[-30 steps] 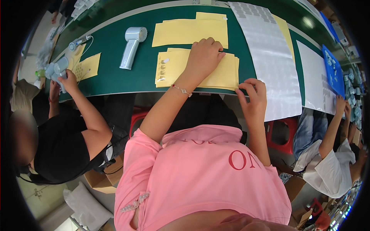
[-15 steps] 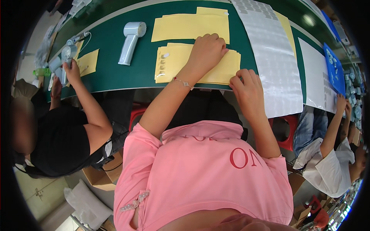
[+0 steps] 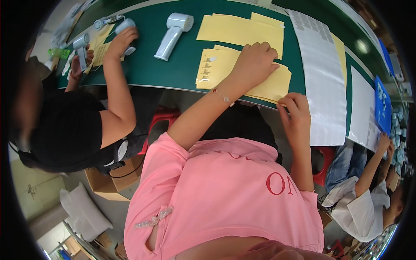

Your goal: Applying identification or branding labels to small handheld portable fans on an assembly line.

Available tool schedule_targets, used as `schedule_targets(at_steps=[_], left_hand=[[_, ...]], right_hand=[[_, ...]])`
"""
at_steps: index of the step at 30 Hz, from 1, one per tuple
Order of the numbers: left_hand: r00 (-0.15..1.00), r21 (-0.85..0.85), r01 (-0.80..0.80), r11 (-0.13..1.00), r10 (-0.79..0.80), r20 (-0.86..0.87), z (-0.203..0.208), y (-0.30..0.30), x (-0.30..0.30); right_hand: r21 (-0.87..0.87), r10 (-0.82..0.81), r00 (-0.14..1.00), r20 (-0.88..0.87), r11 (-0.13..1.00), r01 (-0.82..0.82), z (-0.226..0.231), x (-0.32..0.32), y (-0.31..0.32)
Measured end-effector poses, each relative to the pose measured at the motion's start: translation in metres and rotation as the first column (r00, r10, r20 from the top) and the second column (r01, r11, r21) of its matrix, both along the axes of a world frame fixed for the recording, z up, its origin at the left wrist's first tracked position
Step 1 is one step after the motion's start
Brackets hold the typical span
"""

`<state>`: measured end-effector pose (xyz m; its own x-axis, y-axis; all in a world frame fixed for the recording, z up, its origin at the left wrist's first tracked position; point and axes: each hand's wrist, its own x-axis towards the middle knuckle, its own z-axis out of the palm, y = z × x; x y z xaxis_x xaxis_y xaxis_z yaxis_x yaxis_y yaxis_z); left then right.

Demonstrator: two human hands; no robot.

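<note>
A stack of yellow paper sheets [image 3: 208,71] with small printed marks and a white sticker lies at the table's near edge. My left hand [image 3: 255,65] rests palm down across its middle, fingers bent loosely and thumb apart. At the stack's near right corner, my right hand [image 3: 297,113] has its thumb and forefinger brought together on the paper's edge; how many sheets they pinch is hidden. Beyond, more yellow sheets [image 3: 238,30] form a second pile. A light blue handheld fan [image 3: 170,41] lies to the left.
Right of the stack, long white sticker sheets [image 3: 323,86] overhang the green table [image 3: 143,69]. At left a co-worker's hand [image 3: 123,41] handles light blue fan parts [image 3: 81,45]. A blue tray [image 3: 382,104] stands far right, near another person. Red stools [image 3: 162,119] stand below.
The view has shifted, so the table things appear farther right. My left hand stays on the stack; my right thumb and forefinger remain at its corner. The co-worker's hand has moved away from the fan.
</note>
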<state>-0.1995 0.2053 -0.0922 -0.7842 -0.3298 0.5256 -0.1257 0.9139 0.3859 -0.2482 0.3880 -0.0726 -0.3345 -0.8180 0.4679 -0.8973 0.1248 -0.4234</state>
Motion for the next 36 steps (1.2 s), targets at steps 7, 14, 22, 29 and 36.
schedule_targets(at_steps=[7, 14, 22, 29, 36], left_hand=[[0.964, 0.297, -0.174, 0.939, 0.225, -0.145, 0.024, 0.006, 0.109], [0.947, 0.083, -0.321, 0.943, 0.322, 0.008, 0.018, -0.022, 0.145], [0.957, 0.028, -0.290, 0.956, 0.291, -0.019, 0.003, -0.075, 0.093], [0.960, -0.072, -0.239, 0.968, 0.247, 0.132, -0.004, -0.083, 0.068], [0.955, -0.132, -0.226, 0.965, 0.246, 0.164, -0.005, -0.088, 0.068]], right_hand=[[-0.108, -0.209, 0.876, 0.434, 0.954, 0.281, -0.001, 0.010, 0.013], [-0.223, -0.153, 0.837, 0.525, 0.924, 0.309, -0.016, 0.000, -0.008], [-0.138, 0.153, 0.984, 0.096, 0.981, -0.140, 0.000, 0.038, -0.060], [0.034, 0.300, 0.944, -0.140, 0.954, -0.298, -0.014, 0.054, -0.100], [0.111, 0.325, 0.938, -0.122, 0.943, -0.313, -0.015, 0.058, -0.104]])
